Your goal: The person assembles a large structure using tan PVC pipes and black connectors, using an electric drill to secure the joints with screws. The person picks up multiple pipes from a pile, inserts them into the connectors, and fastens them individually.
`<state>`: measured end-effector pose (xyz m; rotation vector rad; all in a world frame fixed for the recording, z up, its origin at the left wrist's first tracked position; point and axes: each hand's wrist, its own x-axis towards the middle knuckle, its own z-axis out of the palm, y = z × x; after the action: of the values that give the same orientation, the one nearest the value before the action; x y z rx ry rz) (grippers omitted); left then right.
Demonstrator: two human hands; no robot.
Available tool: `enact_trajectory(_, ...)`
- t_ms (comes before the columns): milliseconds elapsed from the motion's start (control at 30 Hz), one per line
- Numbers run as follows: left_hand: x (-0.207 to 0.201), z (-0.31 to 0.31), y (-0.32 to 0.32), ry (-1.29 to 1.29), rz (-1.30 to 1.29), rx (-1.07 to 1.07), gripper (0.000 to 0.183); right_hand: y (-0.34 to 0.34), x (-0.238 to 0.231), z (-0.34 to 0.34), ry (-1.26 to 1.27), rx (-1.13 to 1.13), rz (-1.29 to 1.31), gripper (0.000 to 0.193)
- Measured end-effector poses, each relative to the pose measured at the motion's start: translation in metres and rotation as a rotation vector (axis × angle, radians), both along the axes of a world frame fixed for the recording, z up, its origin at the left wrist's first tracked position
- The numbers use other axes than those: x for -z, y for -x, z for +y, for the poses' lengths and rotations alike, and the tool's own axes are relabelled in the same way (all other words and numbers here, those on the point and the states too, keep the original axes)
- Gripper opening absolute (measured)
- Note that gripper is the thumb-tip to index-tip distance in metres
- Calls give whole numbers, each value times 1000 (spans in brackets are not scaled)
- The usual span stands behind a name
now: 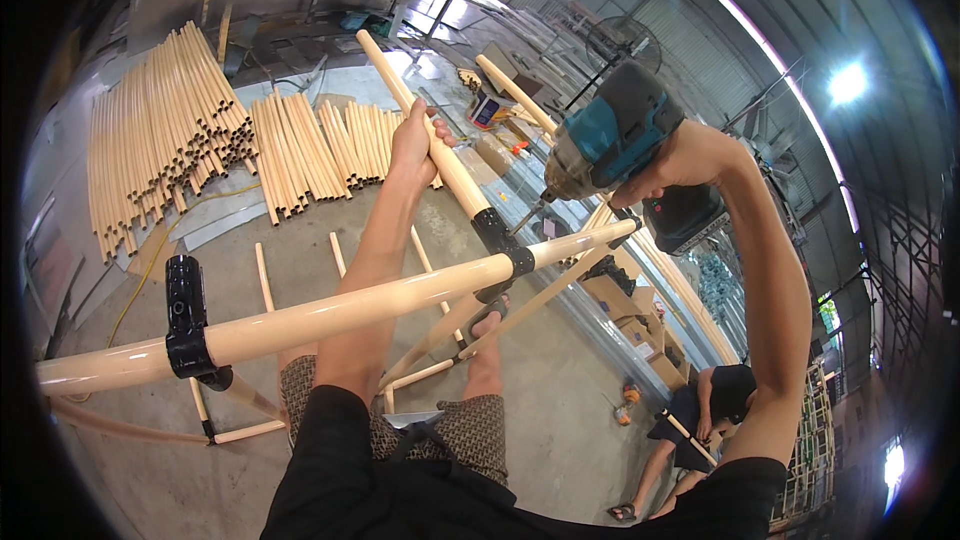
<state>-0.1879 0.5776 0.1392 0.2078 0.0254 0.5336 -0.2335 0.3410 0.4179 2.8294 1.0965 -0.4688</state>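
Note:
My left hand (413,145) is closed around a cream-coloured pipe (455,178) that slants up and away from me. Its lower end sits in a black pipe joint (493,232), which clamps onto a long cream crossbar (350,302). My right hand (690,162) grips a teal and black cordless drill (612,130) by its handle. The drill's bit points down and left at the black joint; whether the tip touches it I cannot tell. Further left on the crossbar, a second black joint (186,315) stands with its upper socket holding no pipe.
Stacks of cream pipes (165,130) lie on the floor at far left, with shorter bundles (300,145) beside them. Cardboard boxes (630,315) stand to the right. A person (715,405) sits at lower right, holding a pipe. Lower frame pipes (430,372) surround my legs.

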Motion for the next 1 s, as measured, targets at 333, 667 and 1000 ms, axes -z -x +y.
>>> enact_trajectory(333,39,-3,40,-493,157,19,44,0,5,1,-35,-24,35,21)
enact_trajectory(667,356,-109,177,-1393,1025,464,39,6,11,-10,-217,-82,-103,23)
enact_trajectory(1000,367,-157,190,-1805,1185,787,41,14,13,-12,-112,-78,-160,25)
